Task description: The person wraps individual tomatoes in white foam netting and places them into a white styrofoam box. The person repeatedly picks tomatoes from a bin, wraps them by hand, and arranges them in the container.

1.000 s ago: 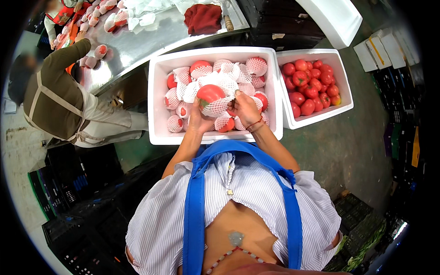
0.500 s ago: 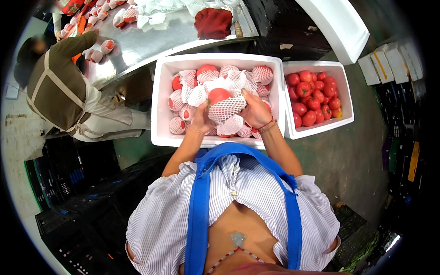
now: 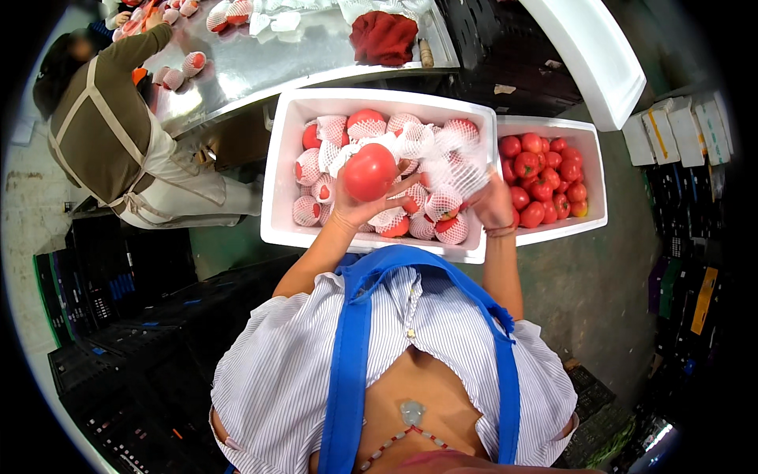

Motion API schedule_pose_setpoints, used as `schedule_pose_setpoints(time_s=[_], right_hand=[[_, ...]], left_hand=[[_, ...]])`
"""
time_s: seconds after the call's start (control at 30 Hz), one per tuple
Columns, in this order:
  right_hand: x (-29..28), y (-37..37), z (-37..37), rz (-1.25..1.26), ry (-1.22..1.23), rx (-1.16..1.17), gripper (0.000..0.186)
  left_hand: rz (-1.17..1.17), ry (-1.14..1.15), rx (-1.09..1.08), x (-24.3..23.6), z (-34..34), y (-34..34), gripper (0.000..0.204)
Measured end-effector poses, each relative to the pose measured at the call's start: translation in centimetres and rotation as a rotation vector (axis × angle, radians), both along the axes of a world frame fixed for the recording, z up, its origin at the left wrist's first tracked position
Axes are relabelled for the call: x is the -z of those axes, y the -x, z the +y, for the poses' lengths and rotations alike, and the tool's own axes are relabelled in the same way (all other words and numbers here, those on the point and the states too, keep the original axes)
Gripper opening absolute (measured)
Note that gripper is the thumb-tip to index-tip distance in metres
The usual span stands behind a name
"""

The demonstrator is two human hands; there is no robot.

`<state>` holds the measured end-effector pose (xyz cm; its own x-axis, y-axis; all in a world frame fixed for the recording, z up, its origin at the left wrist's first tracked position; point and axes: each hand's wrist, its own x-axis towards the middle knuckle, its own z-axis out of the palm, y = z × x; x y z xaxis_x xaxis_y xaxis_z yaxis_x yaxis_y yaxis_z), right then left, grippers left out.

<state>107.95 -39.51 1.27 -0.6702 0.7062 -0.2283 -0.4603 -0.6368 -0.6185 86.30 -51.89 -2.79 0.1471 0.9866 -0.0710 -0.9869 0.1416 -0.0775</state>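
Note:
My left hand (image 3: 365, 207) holds a bare red tomato (image 3: 369, 171) up over a white foam box (image 3: 284, 162). My right hand (image 3: 491, 207) grips a white foam net sleeve (image 3: 462, 170) stretched out over the same box, apart from the tomato. The box holds several tomatoes wrapped in white net sleeves (image 3: 332, 130). A second white foam box (image 3: 594, 178) to the right is filled with several unwrapped red tomatoes (image 3: 543, 182).
A co-worker in an olive top and beige apron (image 3: 103, 126) stands at the left by a metal table (image 3: 268, 59) with wrapped tomatoes and a red cloth (image 3: 383, 35). A white foam lid (image 3: 588, 55) leans at the upper right. Dark crates (image 3: 110, 284) sit lower left.
The net sleeve that was around the tomato has come off to the right in my right hand. My left hand now holds the tomato bare, higher and farther left.

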Motion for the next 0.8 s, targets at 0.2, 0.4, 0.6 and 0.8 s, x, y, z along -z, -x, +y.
schedule_pose_setpoints(time_s=[0.2, 0.4, 0.6, 0.8], right_hand=[[-1.8, -0.2, 0.8, -0.474, -0.633, 0.127, 0.046], [-1.9, 3.3, -0.8, -0.635, -1.173, 0.130, 0.041], [-3.2, 6.4, -0.9, -0.580, -1.211, 0.030, 0.030], [-4.3, 9.2, -1.9, -0.545, -1.334, -0.107, 0.040]], left_hand=[[-0.150, 0.028, 0.085, 0.3, -0.9, -0.5, 0.071], [-0.303, -0.010, 0.126, -0.9, -1.0, 0.3, 0.066], [-0.297, 0.024, 0.176, -2.3, -1.3, -0.2, 0.065], [-0.379, -0.046, 0.144, -1.9, -1.5, -0.7, 0.064]])
